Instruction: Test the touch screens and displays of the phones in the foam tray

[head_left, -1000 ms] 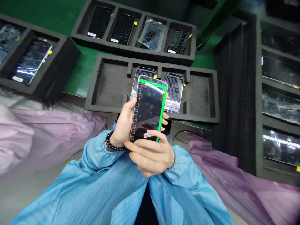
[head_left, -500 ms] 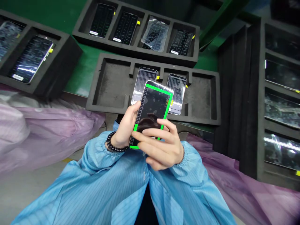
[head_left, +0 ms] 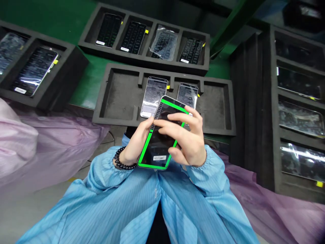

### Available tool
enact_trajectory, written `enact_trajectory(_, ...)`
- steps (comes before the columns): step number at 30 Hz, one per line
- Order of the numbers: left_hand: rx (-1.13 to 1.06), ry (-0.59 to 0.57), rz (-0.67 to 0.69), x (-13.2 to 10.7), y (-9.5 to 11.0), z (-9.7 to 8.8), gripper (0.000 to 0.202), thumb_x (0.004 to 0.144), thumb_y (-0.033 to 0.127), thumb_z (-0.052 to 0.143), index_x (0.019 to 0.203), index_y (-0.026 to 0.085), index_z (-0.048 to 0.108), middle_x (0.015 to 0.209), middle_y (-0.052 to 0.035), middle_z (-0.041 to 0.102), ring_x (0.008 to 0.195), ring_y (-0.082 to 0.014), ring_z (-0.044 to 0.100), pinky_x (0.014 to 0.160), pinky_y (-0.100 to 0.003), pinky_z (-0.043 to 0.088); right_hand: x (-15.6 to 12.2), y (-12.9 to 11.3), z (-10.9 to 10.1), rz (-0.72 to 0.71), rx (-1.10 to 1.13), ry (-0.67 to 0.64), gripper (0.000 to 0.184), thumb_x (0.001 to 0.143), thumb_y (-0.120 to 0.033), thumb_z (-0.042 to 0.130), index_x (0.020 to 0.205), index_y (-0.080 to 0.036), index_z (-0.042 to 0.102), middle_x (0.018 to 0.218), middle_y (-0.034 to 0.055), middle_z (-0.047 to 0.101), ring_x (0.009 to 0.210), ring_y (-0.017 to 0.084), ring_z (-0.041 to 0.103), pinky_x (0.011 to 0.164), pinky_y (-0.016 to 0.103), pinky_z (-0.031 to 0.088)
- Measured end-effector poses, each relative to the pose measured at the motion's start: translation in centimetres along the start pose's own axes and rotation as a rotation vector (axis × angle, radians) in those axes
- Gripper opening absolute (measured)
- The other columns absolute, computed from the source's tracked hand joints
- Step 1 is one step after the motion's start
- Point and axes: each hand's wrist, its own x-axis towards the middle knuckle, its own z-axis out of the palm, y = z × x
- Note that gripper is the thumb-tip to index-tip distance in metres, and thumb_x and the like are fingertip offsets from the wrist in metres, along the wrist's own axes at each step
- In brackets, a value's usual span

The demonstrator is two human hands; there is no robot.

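A smartphone [head_left: 159,145] with a green border on its dark screen and a white barcode label near its lower end is tilted in front of me. My left hand [head_left: 138,140] grips it along the left edge, thumb on the side and the other fingers hidden behind. Over the screen is my right hand [head_left: 189,135], its fingers spread and the index fingertip at the left border. Just beyond, two phones showing lines of text, one on the left [head_left: 154,93] and one on the right [head_left: 188,93], lie in a black foam tray [head_left: 114,120]. The held phone partly covers both.
Behind stands another foam tray [head_left: 142,60] with several phones, one in a clear bag [head_left: 164,42]. More trays hold phones at the left [head_left: 61,76] and right [head_left: 273,112]. Pinkish sleeves or garments of other people [head_left: 63,145] are close on both sides.
My right hand has moved up along the screen, uncovering the barcode label. The green fill on the screen's left border has grown upward. My left hand keeps its grip.
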Motion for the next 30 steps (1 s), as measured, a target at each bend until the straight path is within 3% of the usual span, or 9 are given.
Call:
enact_trajectory(5, 0.07, -0.14, -0.128, -0.4, -0.6, -0.8, 0.053, 0.097, 0.046, 0.032, 0.129, 0.018, 0.064, 0.105, -0.0052, 0.077, 0.114, -0.0286, 0.07, 0.099, -0.042, 0.059, 1.1, 1.6, -0.7, 0.133, -0.072, 0.008, 0.04, 0.106, -0.046, 0.031, 0.124, -0.022, 0.056, 0.131, 0.0044, 0.068, 0.126, 0.025, 0.056, 0.122, 0.054, 0.031)
enact_trajectory(9, 0.073, -0.138, -0.082, -0.4, -0.5, -0.7, 0.051, 0.096, 0.044, 0.036, 0.13, 0.018, 0.064, 0.107, -0.0058, 0.078, 0.112, -0.0278, 0.071, 0.098, -0.04, 0.06, 0.8, 1.3, -1.1, 0.153, -0.066, 0.076, 0.034, 0.105, -0.043, 0.034, 0.123, -0.024, 0.056, 0.133, 0.0032, 0.068, 0.125, 0.026, 0.056, 0.12, 0.055, 0.034)
enact_trajectory(13, 0.046, -0.035, 0.01, -0.3, -0.4, -0.3, 0.047, 0.096, 0.039, 0.041, 0.135, 0.021, 0.06, 0.108, -0.0023, 0.077, 0.117, -0.0236, 0.069, 0.104, -0.035, 0.056, 0.4, 0.3, -1.0, 0.082, -0.055, 0.09, 0.032, 0.105, -0.042, 0.034, 0.115, -0.025, 0.06, 0.124, 0.0009, 0.073, 0.12, 0.023, 0.06, 0.12, 0.052, 0.035)
enact_trajectory(16, 0.034, -0.005, 0.008, -0.3, -0.4, -0.3, 0.051, 0.098, 0.045, 0.038, 0.139, 0.02, 0.057, 0.11, -0.0036, 0.077, 0.123, -0.0228, 0.066, 0.108, -0.035, 0.054, 0.5, -0.2, -0.7, 0.032, -0.123, 0.059, 0.036, 0.105, -0.039, 0.034, 0.11, -0.021, 0.064, 0.122, 0.0043, 0.075, 0.119, 0.024, 0.061, 0.122, 0.052, 0.032)
enact_trajectory(20, 0.04, -0.096, -0.08, -0.4, -0.1, -0.5, 0.063, 0.096, 0.059, 0.036, 0.138, 0.018, 0.058, 0.11, -0.0069, 0.076, 0.119, -0.0257, 0.067, 0.103, -0.036, 0.056, 0.1, -0.9, -0.3, -0.077, -0.113, 0.026, 0.041, 0.105, -0.034, 0.032, 0.098, -0.02, 0.069, 0.114, 0.0039, 0.077, 0.114, 0.02, 0.064, 0.122, 0.051, 0.034)
enact_trajectory(26, 0.053, -0.193, -0.129, -0.5, 0.3, -1.0, 0.074, 0.093, 0.07, 0.029, 0.13, 0.016, 0.064, 0.101, -0.0094, 0.077, 0.101, -0.0259, 0.073, 0.085, -0.034, 0.061, -1.5, -2.8, 0.7, -0.274, 0.108, -0.019, 0.043, 0.103, -0.03, 0.035, 0.085, -0.023, 0.073, 0.101, 0.0004, 0.08, 0.108, 0.014, 0.068, 0.12, 0.042, 0.037)
enact_trajectory(30, 0.02, -0.23, -0.139, -0.6, 0.4, -0.9, 0.079, 0.093, 0.071, 0.021, 0.129, 0.015, 0.064, 0.097, -0.0105, 0.077, 0.097, -0.0255, 0.073, 0.082, -0.034, 0.06, -1.5, -3.1, 0.4, -0.218, 0.145, 0.047, 0.05, 0.105, -0.031, 0.029, 0.085, -0.02, 0.074, 0.098, 0.0023, 0.08, 0.105, 0.014, 0.068, 0.118, 0.04, 0.038)
